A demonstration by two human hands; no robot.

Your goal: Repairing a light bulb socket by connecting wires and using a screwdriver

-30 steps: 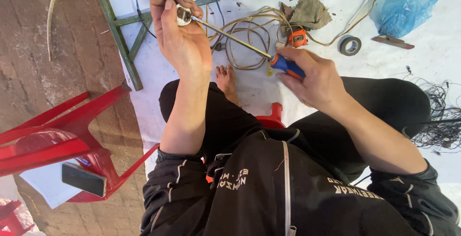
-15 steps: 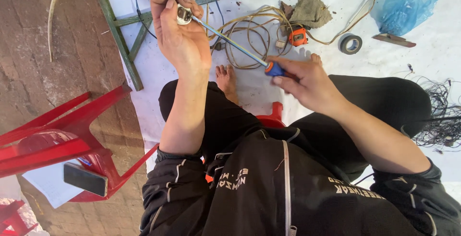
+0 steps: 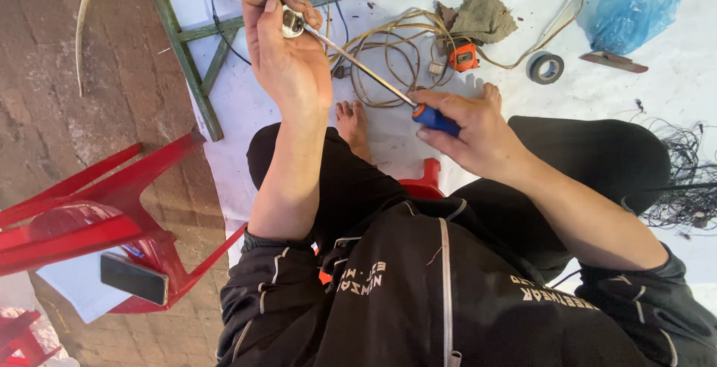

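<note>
1. Screwdriver (image 3: 373,76): thin bare-metal shaft, blue handle with an orange band. It runs diagonally from the right hand (image 3: 467,132) up-left to the left hand (image 3: 287,57).
2. Right hand grip is clamped on the blue handle, fingers wrapped round it, above the person's lap.
3. Shaft tip sits in a small white-and-metal fitting (image 3: 291,22); looks like an electrical plug or lamp holder, too small to tell which.
4. Left hand grip is clamped on that fitting, thumb on top, held raised over the white sheet (image 3: 597,91) on the floor.
5. Beyond the hands on the sheet: tangle of beige cable (image 3: 388,53), orange tape measure (image 3: 464,57), crumpled brown rag (image 3: 485,16), roll of black tape (image 3: 545,67).
6. Containers: blue plastic bag (image 3: 624,8) at top right, bunched up, contents not visible.
7. Black wire bundle (image 3: 683,180) lies at the right edge.
8. Green metal frame (image 3: 194,61) lies across the sheet's left edge.
9. Red plastic chair (image 3: 89,218) at left, tipped over; a dark phone (image 3: 134,278) rests beside it on a white sheet of paper.
</note>
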